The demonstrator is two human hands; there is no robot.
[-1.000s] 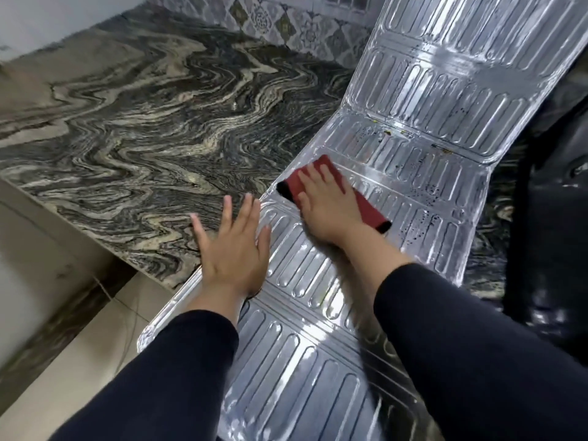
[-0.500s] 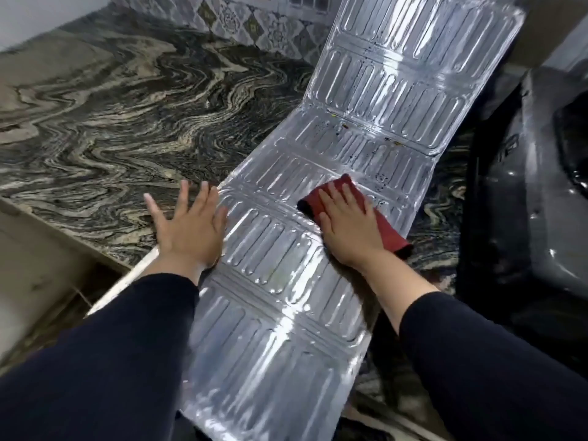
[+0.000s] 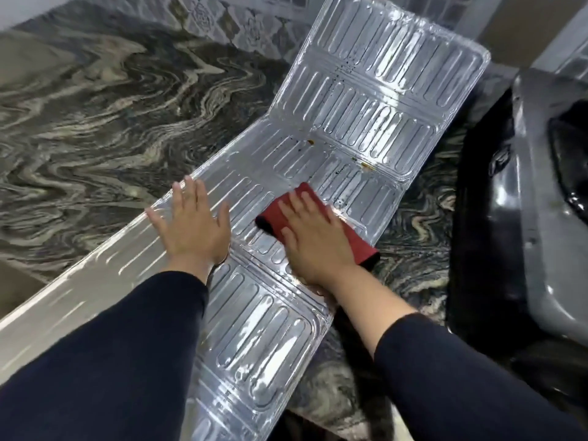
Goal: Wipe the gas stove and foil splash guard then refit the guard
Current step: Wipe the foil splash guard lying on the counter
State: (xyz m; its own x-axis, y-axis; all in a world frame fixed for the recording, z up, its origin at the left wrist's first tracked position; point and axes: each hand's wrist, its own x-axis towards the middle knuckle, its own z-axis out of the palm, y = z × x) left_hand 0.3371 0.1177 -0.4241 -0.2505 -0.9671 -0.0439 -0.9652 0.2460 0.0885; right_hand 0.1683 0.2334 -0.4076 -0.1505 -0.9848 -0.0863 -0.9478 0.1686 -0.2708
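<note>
The ribbed foil splash guard (image 3: 366, 100) lies unfolded across the marbled counter, its far panel tilted up against the tiled wall. Small brown and black specks dot its middle panels. My left hand (image 3: 194, 227) rests flat, fingers spread, on the guard's left edge. My right hand (image 3: 313, 237) presses a folded red cloth (image 3: 359, 246) flat onto the middle panel. The dark gas stove (image 3: 547, 198) sits at the right, partly cut off by the frame edge.
The swirled grey and cream stone counter (image 3: 95, 128) spreads to the left and back. Patterned wall tiles (image 3: 203, 17) run behind it. The guard's near end overhangs the counter's front edge.
The view has shifted. My right hand and the red cloth have slid toward the guard's middle, closer to my left hand, which stays flat on the left edge.
</note>
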